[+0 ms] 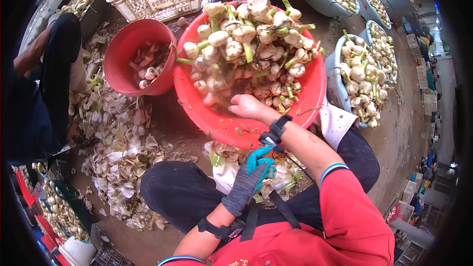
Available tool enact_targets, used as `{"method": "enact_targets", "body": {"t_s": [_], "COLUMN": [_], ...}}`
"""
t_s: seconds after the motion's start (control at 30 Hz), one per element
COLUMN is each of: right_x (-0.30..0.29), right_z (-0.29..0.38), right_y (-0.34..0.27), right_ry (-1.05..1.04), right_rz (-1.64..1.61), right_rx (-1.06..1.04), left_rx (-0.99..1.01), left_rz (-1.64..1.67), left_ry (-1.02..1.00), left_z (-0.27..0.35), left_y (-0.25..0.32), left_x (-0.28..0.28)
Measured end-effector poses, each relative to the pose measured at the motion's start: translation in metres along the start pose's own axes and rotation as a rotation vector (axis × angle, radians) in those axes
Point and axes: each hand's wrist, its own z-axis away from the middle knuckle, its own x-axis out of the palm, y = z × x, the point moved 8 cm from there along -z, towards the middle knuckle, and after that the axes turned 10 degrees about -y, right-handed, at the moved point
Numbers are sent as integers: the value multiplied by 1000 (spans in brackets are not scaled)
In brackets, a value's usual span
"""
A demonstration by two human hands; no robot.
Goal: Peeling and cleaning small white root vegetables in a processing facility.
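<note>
A wide red basin (236, 135) stands before me, heaped with garlic bulbs (258, 37) that have short green stems. My right hand (248, 106) is bare and reaches in over its near side. Its fingertips meet the stem of a garlic bulb (212, 98) low in the basin; whether they grip it is not plain. Below the near rim, above my lap, is my left hand (255, 171) in a grey glove with teal fingers. Those fingers are curled, and I cannot see whether anything is inside them.
A red bucket (122, 77) with some garlic touches the basin's left side. Peeled garlic skins (118, 177) cover the floor at left, near another person's leg (61, 40). A white plastic crate (162, 2) and blue tubs of garlic (334, 68) stand behind and at right.
</note>
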Motion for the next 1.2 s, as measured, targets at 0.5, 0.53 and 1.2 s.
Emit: {"method": "enact_targets", "body": {"t_s": [0.5, 0.53, 1.2], "right_x": [28, 29, 10], "right_z": [108, 126, 229], "right_y": [-16, -23, -64], "right_ry": [-318, -326, 623], "right_rz": [-538, -538, 163], "right_rx": [-71, -126, -334], "left_rx": [246, 260, 837], "left_rz": [277, 390, -1349], "left_ry": [348, 341, 385], "left_z": [16, 17, 30], "left_y": [33, 35, 54], "left_x": [-51, -54, 1]}}
